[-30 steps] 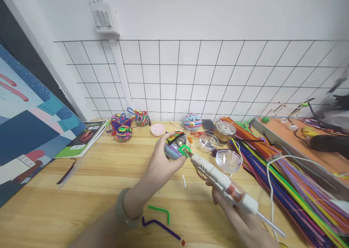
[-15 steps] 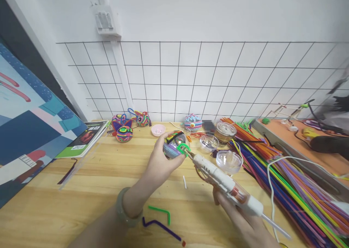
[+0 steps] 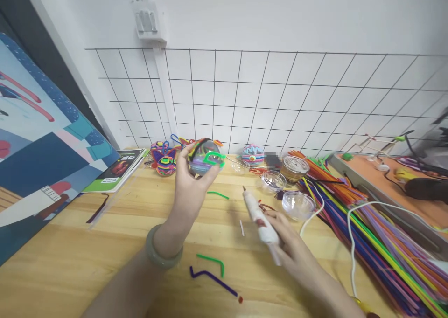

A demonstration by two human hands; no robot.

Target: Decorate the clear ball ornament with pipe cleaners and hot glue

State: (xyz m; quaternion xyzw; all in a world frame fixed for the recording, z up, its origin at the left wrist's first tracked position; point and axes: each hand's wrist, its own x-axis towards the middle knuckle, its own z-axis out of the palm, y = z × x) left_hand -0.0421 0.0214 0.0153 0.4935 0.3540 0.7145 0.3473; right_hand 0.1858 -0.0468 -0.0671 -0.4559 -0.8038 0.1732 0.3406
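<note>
My left hand (image 3: 191,180) is closed around a clear plastic ball (image 3: 201,162) with coloured pipe cleaners on it, raised above the table. A bent green pipe cleaner (image 3: 214,158) sits on the ball's right side by my thumb. In my right hand (image 3: 287,234) is a white hot glue gun (image 3: 257,215), its nozzle pointing up and away, apart from the ball. A clear glue stick juts from the gun's rear. Below on the wood lie a bent green pipe cleaner (image 3: 213,260), a bent purple one (image 3: 213,278) and a short white piece (image 3: 241,228).
Several finished colourful balls (image 3: 166,165) stand at the back. Clear half-shells (image 3: 298,205) and a spool (image 3: 294,168) are right of centre. Pipe cleaner bundles (image 3: 378,243) and a white cord (image 3: 351,243) fill the right. A magazine (image 3: 115,171) and a picture board (image 3: 45,159) stand left.
My left hand has carried the ball up and to the left. The glue gun has drawn back from the green pipe cleaner and turned more upright. A green strip shows on the table between them.
</note>
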